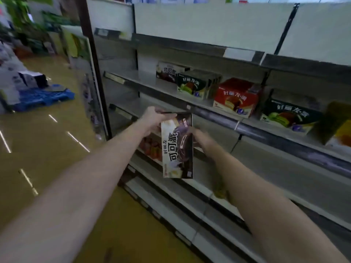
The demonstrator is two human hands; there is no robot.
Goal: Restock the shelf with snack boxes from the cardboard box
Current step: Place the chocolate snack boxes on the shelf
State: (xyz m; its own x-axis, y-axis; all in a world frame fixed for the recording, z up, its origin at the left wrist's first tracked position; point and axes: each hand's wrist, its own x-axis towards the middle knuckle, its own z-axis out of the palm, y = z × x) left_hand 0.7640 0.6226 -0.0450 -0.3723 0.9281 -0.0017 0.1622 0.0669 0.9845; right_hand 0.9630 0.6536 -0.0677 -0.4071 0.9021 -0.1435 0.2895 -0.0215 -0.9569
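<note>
Two hands share the grip on one snack box: the left hand pinches its upper end at 11 o'clock, the right hand curls round its edge at 3 o'clock. Box stands on end, long axis near vertical, printed face toward the camera, held in front of the shelf. At 1 o'clock, shelved boxes stand in a row.

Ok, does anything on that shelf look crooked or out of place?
Nothing stands out. The shelved boxes, red box included, stand upright. Only the snack box is turned on end, gripped by the left hand and right hand.
</note>
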